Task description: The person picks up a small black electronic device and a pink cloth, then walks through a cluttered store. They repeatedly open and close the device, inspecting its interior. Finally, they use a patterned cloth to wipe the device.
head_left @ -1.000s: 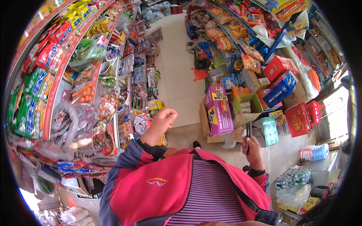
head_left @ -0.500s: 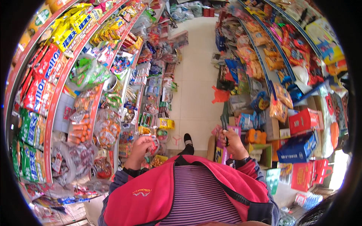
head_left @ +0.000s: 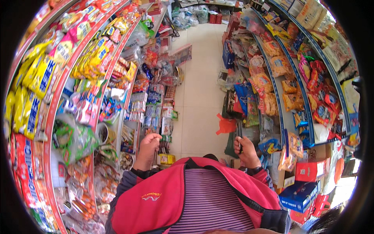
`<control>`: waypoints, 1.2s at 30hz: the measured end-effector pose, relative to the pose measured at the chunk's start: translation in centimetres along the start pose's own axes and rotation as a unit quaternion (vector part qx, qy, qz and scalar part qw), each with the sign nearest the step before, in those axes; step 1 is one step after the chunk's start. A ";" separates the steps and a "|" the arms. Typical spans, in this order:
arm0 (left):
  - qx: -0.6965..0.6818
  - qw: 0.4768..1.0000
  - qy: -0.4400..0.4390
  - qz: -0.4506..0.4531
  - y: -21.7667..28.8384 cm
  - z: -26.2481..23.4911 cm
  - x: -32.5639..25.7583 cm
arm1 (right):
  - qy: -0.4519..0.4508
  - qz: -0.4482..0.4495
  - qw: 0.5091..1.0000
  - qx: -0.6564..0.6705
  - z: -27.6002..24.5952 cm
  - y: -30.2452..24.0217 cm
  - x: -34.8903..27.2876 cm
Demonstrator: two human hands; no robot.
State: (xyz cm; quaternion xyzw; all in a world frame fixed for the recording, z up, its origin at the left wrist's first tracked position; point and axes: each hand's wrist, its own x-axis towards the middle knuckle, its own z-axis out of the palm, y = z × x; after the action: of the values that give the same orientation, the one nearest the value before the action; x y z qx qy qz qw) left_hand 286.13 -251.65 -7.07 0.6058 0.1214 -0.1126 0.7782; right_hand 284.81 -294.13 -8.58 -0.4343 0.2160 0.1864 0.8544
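"What sits nearest on your feed?"

"I have the wearer's red jacket, hanging open over a purple-and-black striped shirt. Just beyond it, both hands are up in front of the body, well apart."

"Start with the left."

"The left hand has its fingers bent and its thumb side toward the aisle. I see nothing sticking out of it, but the palm is hidden from me, so I can't tell how far it's closed or whether something small is inside. A yellow packet lies near it, low by the left shelves."

"And the right?"

"The right hand is closed around a dark, elongated object. The fingers wrap its lower part, and the upper part points away from the body, up the aisle. I can't make out what kind of object it is."

"What's past the hands?"

"Near the tip of that object I see an orange-red bag at the right side of the aisle. Pale floor tiles run on between packed shelves. Farthest from me, at the aisle's end, are clear plastic bags and, to their right, red containers."
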 end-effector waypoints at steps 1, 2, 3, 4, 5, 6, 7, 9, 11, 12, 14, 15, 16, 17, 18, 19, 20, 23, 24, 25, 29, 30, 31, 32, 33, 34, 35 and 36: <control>0.034 0.999 0.003 0.008 0.6 0.7 2.8 | 0.034 -0.015 0.999 -0.003 -0.4 -1.2 1.6; 0.053 0.998 -0.005 0.017 1.0 1.3 5.6 | 0.062 -0.032 0.998 0.003 -0.8 -2.4 3.4; 0.041 0.999 -0.019 0.018 1.3 1.9 8.4 | 0.066 -0.029 0.997 0.031 -1.5 -3.8 5.1; 0.049 0.998 -0.014 0.030 1.5 2.7 11.3 | 0.069 -0.032 0.997 0.031 -2.2 -5.3 7.1; 0.048 0.998 -0.015 0.039 1.6 3.6 14.2 | 0.075 -0.034 0.996 0.033 -3.0 -6.9 9.3; 0.045 0.998 -0.015 0.040 1.9 4.4 17.0 | 0.082 -0.036 0.995 0.036 -3.8 -8.4 11.4; 0.045 0.999 -0.027 0.016 2.6 4.9 19.6 | 0.114 -0.054 0.991 0.035 -4.4 -10.0 13.7; 0.040 0.999 0.017 0.006 4.4 6.9 24.8 | 0.096 -0.065 0.992 0.040 -5.1 -14.2 18.7; 0.018 0.999 0.040 -0.017 7.0 8.4 29.3 | 0.125 -0.063 0.989 0.037 -4.6 -18.0 23.3; 0.020 0.999 0.036 0.008 8.4 9.2 31.7 | 0.099 -0.061 0.993 0.026 -3.8 -20.0 25.9; 0.030 0.998 0.045 0.035 10.6 10.5 35.8 | 0.083 -0.047 0.995 0.015 -1.8 -23.5 30.5; 0.011 0.998 0.051 0.034 11.4 10.9 37.7 | 0.042 -0.034 0.998 0.011 -0.7 -25.2 32.9; 0.003 0.997 0.068 0.024 11.9 11.2 39.5 | 0.036 -0.021 0.999 -0.009 0.4 -26.9 35.4; -0.008 0.997 0.080 0.018 12.4 11.4 41.2 | 0.020 -0.011 1.000 -0.021 1.6 -28.3 37.7; -0.026 0.996 0.081 0.027 12.9 11.5 43.0 | 0.003 -0.003 1.000 -0.031 2.8 -29.6 40.1; -0.022 0.995 0.097 0.009 13.4 11.5 45.0 | -0.013 -0.008 0.999 -0.041 3.8 -30.8 42.4; -0.006 0.995 0.103 0.010 13.9 11.3 46.9 | -0.026 0.001 0.998 -0.054 4.7 -32.1 44.8; 0.012 0.993 0.117 0.015 15.2 10.6 53.7 | -0.065 0.005 0.995 -0.069 6.7 -35.7 52.0; -0.003 0.993 0.116 0.025 15.7 10.5 56.4 | -0.053 0.007 0.995 -0.081 7.2 -36.8 54.3; -0.018 0.993 0.114 0.035 16.3 10.4 59.2 | -0.059 0.003 0.994 -0.087 7.5 -37.9 56.6; -0.016 0.989 0.132 0.057 20.2 12.0 71.3 | -0.044 0.012 0.997 -0.062 8.9 -44.6 64.7; -0.023 0.990 0.135 0.038 21.1 12.7 73.7 | -0.021 0.027 0.998 -0.044 8.9 -46.1 66.1; -0.017 0.993 0.115 0.013 22.3 13.4 76.5 | -0.017 0.013 0.998 -0.058 9.0 -47.7 67.7; 0.002 0.996 0.085 0.027 23.5 14.2 79.6 | -0.008 -0.005 0.999 -0.052 9.0 -49.5 69.6; 0.022 0.998 0.056 0.025 24.5 15.0 82.2 | 0.005 -0.018 0.999 -0.043 8.7 -50.9 71.0; 0.044 0.998 0.022 0.033 25.5 15.9 84.8 | -0.001 -0.034 0.999 -0.022 8.5 -52.0 72.5; 0.018 1.000 0.006 0.015 26.4 16.9 87.7 | 0.027 -0.043 0.998 -0.023 8.3 -53.2 74.2; 0.023 1.000 -0.003 0.014 27.3 17.8 90.2 | 0.035 -0.040 0.999 -0.014 8.0 -54.2 75.8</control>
State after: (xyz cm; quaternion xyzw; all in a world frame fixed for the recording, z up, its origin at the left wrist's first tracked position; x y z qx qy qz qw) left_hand 381.13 -264.91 -7.20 0.6249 0.1075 -0.1062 0.7659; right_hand 377.32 -307.63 -8.72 -0.4606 0.2255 0.1401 0.8470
